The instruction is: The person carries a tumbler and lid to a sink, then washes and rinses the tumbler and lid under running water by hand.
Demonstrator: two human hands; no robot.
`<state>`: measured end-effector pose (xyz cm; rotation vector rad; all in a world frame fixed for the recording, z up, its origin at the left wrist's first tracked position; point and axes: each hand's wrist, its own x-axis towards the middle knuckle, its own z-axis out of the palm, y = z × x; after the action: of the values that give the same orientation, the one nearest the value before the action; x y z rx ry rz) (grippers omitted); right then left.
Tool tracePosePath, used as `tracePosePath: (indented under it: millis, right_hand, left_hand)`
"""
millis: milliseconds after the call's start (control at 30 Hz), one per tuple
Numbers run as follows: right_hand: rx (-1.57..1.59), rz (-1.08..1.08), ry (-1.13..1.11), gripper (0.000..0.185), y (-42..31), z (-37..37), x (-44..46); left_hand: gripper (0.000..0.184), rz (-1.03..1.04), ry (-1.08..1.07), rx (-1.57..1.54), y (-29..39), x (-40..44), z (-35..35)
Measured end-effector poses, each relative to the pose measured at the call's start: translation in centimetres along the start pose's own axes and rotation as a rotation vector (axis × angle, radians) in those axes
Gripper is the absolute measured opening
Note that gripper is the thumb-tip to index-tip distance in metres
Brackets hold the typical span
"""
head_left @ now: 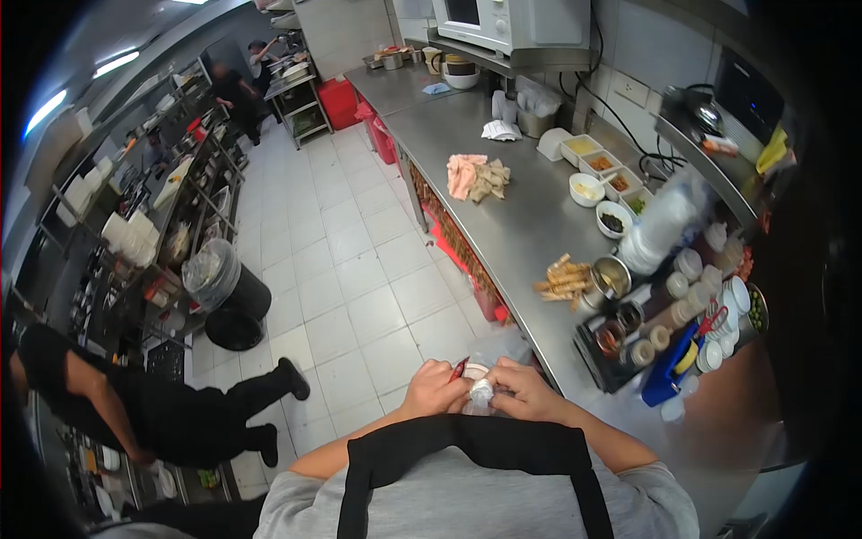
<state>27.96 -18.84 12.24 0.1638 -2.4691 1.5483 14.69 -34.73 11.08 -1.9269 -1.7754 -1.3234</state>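
Note:
My left hand (437, 388) is closed in front of my chest, with a small red object (459, 368) sticking up between its fingers; its kind is hard to make out. Close beside it, the closed fingers of my right hand (523, 393) pinch a clear plastic bag (503, 349). Between both hands the bag's plastic is bunched into a whitish twisted neck (481, 389). A pale round band (476, 370) shows just behind that neck. What the bag contains is hidden.
A steel counter (530, 242) on my right carries folded cloths (476, 177), small sauce bowls (613, 218), stacked plastic cups (660, 229) and a rack of bottles (642, 337). Left of the tiled floor (346, 269) stand a black bin (241, 296) and a walking person (162, 395).

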Motion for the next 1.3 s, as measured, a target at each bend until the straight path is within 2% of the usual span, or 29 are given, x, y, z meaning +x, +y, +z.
tracePosePath:
  millis: [133,233,333,433,467,567,633,733,767,833,900,933,967,1100,1200,1300]
  right_hand:
    - [-0.089,-0.068,0.02,0.021,1.6,-1.3,6.7]
    - [-0.202,0.011,0.276,0.026,1.4,-2.6,9.4]
    - [-0.359,0.137,0.273,0.03,1.8,-4.2,12.1]
    - [-0.352,0.25,0.444,0.026,6.0,-5.6,14.5]
    - [-0.371,0.149,0.51,0.023,7.4,-5.8,15.1]
    - [-0.535,0.008,0.669,0.02,13.7,-7.1,16.5]
    - [-0.594,0.089,0.761,0.018,15.7,-8.9,18.2]
    - [-0.59,0.198,0.924,0.018,20.2,-12.1,19.9]
    - [-0.57,0.246,0.981,0.019,21.2,-12.8,20.0]
    - [-0.631,0.166,0.979,0.017,21.3,-14.6,21.2]
    - [-0.667,0.15,0.986,0.016,22.8,-15.4,20.8]
    - [-0.666,0.17,0.988,0.016,23.4,-15.2,20.7]
    - [-0.662,0.112,1.019,0.016,23.4,-14.7,21.0]
    - [-0.703,0.112,0.998,0.02,25.1,-12.3,21.4]
    - [-0.567,0.281,1.006,0.024,25.5,-10.4,20.8]
    - [-0.296,0.396,1.214,0.026,25.8,-9.0,19.5]
  left_hand:
    - [0.019,0.15,-0.146,0.003,-8.1,3.8,-3.7]
    - [0.018,0.268,-0.211,0.036,-14.2,7.1,-5.7]
    - [0.019,0.322,-0.318,-0.049,-18.6,11.5,-6.4]
    - [0.017,0.342,-0.189,-0.354,-23.6,15.5,-1.4]
    - [0.015,0.353,-0.135,-0.416,-25.3,15.9,0.4]
    - [0.016,0.364,-0.209,-0.333,-30.0,18.3,4.8]
    - [0.017,0.432,-0.222,-0.308,-32.8,21.0,7.8]
    - [0.018,0.411,-0.249,-0.289,-37.1,23.8,12.4]
    - [0.02,0.422,-0.239,-0.302,-38.2,24.8,12.9]
    - [0.025,0.442,-0.239,-0.383,-39.9,26.7,13.9]
    - [0.037,0.379,-0.386,-0.47,-40.7,27.9,12.6]
    - [0.048,0.392,-0.545,-0.527,-41.3,28.0,12.2]
    - [0.048,0.396,-0.605,-0.474,-41.9,27.6,12.2]
    - [0.027,0.536,-0.527,-0.46,-42.6,27.1,12.4]
    - [0.02,0.531,-0.55,-0.444,-43.1,26.1,12.4]
    - [0.025,0.42,-0.427,-0.493,-44.0,24.8,12.7]
